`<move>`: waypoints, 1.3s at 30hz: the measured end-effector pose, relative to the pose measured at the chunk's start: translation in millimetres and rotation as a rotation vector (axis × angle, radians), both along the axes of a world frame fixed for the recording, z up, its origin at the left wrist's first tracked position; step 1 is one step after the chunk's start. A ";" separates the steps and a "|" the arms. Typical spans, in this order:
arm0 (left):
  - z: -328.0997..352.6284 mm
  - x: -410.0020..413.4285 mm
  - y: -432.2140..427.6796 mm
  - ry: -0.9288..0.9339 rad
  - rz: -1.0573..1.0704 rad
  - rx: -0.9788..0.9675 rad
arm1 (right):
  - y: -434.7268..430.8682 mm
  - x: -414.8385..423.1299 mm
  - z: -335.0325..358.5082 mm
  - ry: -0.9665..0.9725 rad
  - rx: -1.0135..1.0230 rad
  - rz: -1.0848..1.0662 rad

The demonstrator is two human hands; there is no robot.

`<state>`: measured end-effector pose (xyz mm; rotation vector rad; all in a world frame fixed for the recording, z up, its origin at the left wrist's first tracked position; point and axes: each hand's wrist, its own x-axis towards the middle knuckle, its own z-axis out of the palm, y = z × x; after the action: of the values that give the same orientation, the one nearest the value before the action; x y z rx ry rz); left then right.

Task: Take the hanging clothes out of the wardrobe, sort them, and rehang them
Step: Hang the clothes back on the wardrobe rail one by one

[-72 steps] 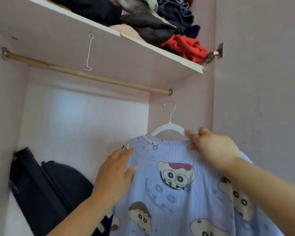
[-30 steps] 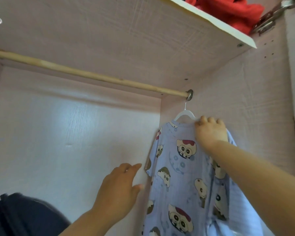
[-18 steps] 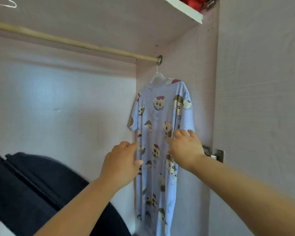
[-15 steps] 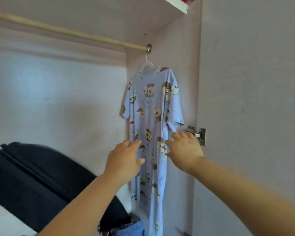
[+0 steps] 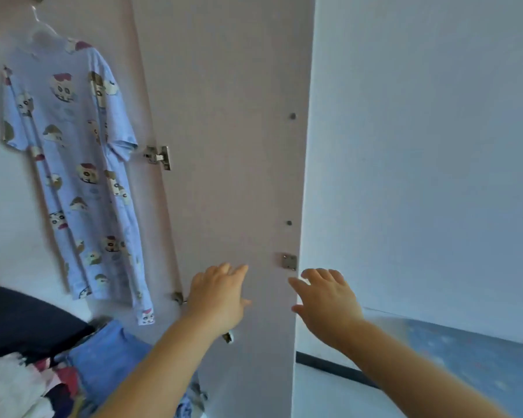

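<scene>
A long light-blue nightshirt [image 5: 73, 164] printed with cartoon faces hangs on a white hanger [image 5: 43, 30] at the right end of the wardrobe, at the upper left of the head view. Nobody is touching it. My left hand [image 5: 216, 298] is open, fingers spread, in front of the pink inner face of the open wardrobe door [image 5: 233, 131]. My right hand [image 5: 325, 300] is open too, just past the door's free edge. Both hands are empty and well to the right of the nightshirt.
Metal hinges [image 5: 159, 156] sit on the door's left edge. A dark bag [image 5: 21, 321] and a heap of blue and mixed clothes [image 5: 103, 357] lie at the wardrobe bottom. A pale wall [image 5: 435, 146] and a blue floor [image 5: 480, 357] are on the right.
The nightshirt went onto the rail and my right hand let go of the hanger. Both hands have drawn back, and the view has swung right and down to the door.
</scene>
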<state>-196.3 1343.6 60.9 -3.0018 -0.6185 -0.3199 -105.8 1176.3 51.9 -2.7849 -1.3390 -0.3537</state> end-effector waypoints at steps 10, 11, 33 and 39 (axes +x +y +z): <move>-35.4 47.3 -282.2 0.049 -0.576 -0.038 | -321.5 -47.1 -34.6 0.089 0.033 -0.599; -39.7 45.5 -317.4 0.067 -0.628 -0.044 | -358.8 -62.4 -38.6 0.098 0.032 -0.662; -97.0 -256.1 -1029.5 0.314 -1.911 0.074 | -900.3 -545.0 -95.7 0.246 0.113 -1.976; -109.1 -290.3 -1158.9 0.332 -2.086 0.101 | -987.5 -577.4 -111.2 0.269 0.181 -2.144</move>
<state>-486.6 184.7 -48.2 -2.0931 2.3546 0.1519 -683.2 188.8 -59.3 -2.4987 1.8327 -0.0011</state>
